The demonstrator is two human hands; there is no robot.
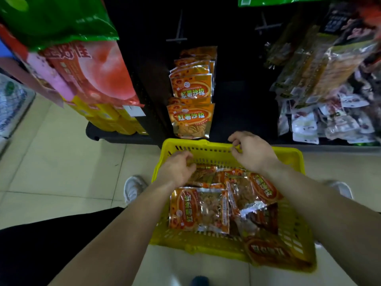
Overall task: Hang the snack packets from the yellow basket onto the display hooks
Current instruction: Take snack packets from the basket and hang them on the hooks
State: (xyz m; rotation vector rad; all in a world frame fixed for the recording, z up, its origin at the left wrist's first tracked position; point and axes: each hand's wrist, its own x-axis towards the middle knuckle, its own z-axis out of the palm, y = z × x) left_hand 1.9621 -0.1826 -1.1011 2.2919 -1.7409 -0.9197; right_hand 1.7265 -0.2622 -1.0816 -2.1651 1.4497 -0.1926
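Note:
The yellow basket [292,228] stands on the floor in front of the rack and holds several orange snack packets [199,209]. My left hand [177,169] reaches into its far end, fingers curled down over a packet's edge [203,173]; the hand hides the contact. My right hand [252,152] is at the basket's far rim, finger and thumb pinching the yellow edge. Matching orange packets [191,87] hang on hooks of the dark display, with a lower row [190,118] just above the basket. A bare hook [177,38] sticks out higher up.
A second bare hook [266,25] is at the upper right. Mixed packets [321,112] hang at the right, and large pink and green bags [86,65] at the left. My shoes [134,187] stand on the tiled floor beside the basket.

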